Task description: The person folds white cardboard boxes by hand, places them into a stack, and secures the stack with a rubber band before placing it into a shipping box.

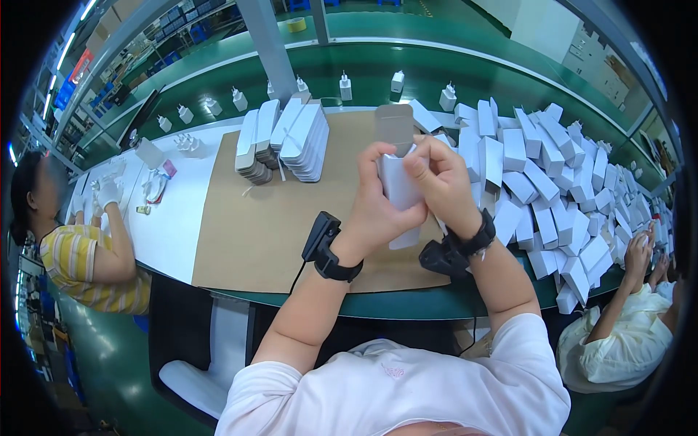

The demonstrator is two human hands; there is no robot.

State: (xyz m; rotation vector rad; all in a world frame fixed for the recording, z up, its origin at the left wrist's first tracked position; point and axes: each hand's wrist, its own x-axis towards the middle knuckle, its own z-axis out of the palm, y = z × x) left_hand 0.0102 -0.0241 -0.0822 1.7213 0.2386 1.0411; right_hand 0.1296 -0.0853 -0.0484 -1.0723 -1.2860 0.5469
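Observation:
A small white carton [400, 185] is held upright between both my hands over the brown board, its grey-lined end flap [395, 125] raised at the top. My left hand [379, 211] wraps the carton's left side and front, with the thumb across its lower part. Fingers of my right hand [442, 178] are bent at its upper right edge by the opening. What is inside the carton is hidden. Left of my hands, stacks of flat unfolded cartons [304, 142] lie on the brown board [233, 240].
A large heap of white boxes [542, 189] covers the table's right side. Small white plug-like pieces [345, 87] stand along the green strip at the back. One co-worker [94, 254] with white gloves sits left; another person's sleeve [618, 338] shows right. A grey post [269, 43] rises behind.

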